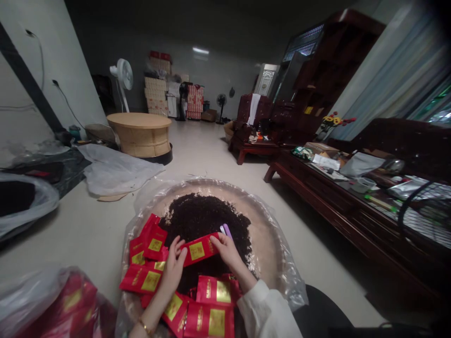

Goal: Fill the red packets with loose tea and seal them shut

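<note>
A red packet [196, 250] with a gold label is stretched between my two hands, above a pile of dark loose leaves that look like tea [207, 211]. My right hand [227, 251] pinches its right end, thumb on top. At the other end, my left hand [173, 263] has thumb and fingers closed at the packet's edge. Just behind my right fingers, a purple handle [227, 230] and a white one stick out of the leaves; their lower parts are hidden. Several more red packets [141, 279] lie to the left, and others [209, 319] lie in front of me.
The leaves rest in a wide round basket [271, 234] lined with clear plastic. At lower left is a plastic bag of red packets [70, 305]. A dark wooden table [299, 183] covered with clutter stands right. A round drum-like stand [141, 134] and a plastic sheet [112, 169] are beyond.
</note>
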Action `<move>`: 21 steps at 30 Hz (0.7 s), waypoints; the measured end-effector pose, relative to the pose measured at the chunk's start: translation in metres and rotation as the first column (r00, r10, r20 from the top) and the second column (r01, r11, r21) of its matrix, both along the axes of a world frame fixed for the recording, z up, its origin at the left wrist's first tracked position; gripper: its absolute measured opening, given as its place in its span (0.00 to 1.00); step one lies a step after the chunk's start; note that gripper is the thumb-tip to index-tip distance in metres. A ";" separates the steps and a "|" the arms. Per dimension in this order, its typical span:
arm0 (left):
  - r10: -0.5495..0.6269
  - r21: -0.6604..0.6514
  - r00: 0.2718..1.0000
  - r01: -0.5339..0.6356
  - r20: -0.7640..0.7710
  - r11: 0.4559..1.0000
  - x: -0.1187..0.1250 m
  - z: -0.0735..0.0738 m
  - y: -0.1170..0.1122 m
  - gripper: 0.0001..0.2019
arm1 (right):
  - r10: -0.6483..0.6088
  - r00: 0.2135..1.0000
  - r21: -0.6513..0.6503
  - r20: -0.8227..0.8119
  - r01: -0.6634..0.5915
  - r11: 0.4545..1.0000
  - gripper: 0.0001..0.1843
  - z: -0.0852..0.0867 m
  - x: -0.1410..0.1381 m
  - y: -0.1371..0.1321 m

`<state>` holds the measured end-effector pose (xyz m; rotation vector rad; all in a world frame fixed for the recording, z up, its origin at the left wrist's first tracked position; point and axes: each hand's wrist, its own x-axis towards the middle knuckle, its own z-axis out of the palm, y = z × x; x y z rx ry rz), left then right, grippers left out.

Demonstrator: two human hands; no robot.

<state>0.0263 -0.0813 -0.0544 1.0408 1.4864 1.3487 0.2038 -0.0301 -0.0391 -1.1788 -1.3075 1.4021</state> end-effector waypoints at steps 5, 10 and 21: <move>0.086 0.341 0.620 0.305 -0.780 0.889 0.008 0.009 0.002 0.31 | -0.042 0.966 0.169 0.253 -0.001 0.986 0.19 -0.003 -0.010 0.003; 0.107 0.306 0.501 0.334 -0.859 0.892 0.017 0.005 0.011 0.24 | 0.017 0.964 0.206 0.267 -0.075 0.976 0.17 0.005 -0.018 0.002; 0.163 0.360 0.704 0.139 -0.691 0.923 0.003 -0.007 0.024 0.15 | 0.163 0.974 0.161 0.156 -0.188 0.969 0.18 0.012 -0.026 0.020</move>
